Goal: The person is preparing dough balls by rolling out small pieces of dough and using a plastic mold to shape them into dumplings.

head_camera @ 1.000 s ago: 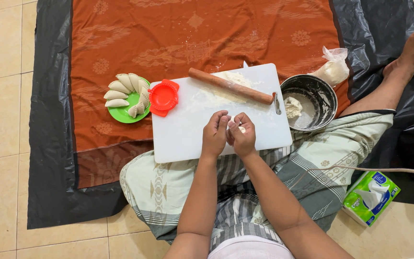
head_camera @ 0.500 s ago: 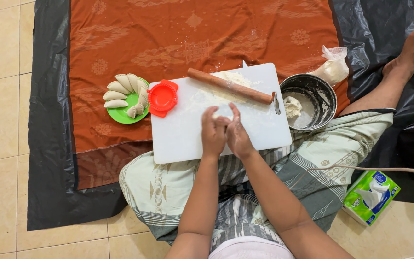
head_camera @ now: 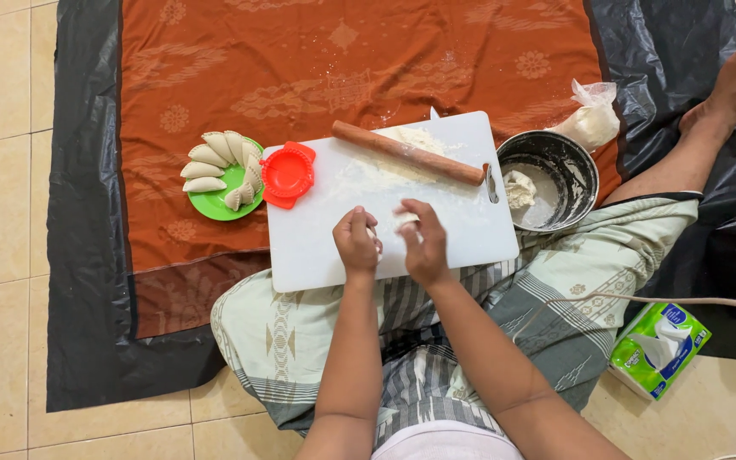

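My left hand (head_camera: 357,243) and my right hand (head_camera: 420,242) hover over the near edge of a white cutting board (head_camera: 317,247), a small gap between them. A small piece of white dough (head_camera: 404,219) shows at my right fingers, and a bit of white peeks beside my left fingers. A wooden rolling pin (head_camera: 408,153) lies diagonally across the floured far part of the board. A red dumpling press (head_camera: 288,174) rests at the board's left corner.
A green plate (head_camera: 215,207) with several folded dumplings sits left of the board. A metal bowl (head_camera: 577,162) with dough is at the right, a tied plastic bag of flour (head_camera: 591,123) behind it. A tissue pack (head_camera: 658,349) lies on the floor.
My hands were pressed together around the dough; now they have parted slightly, with dough showing at the fingertips.
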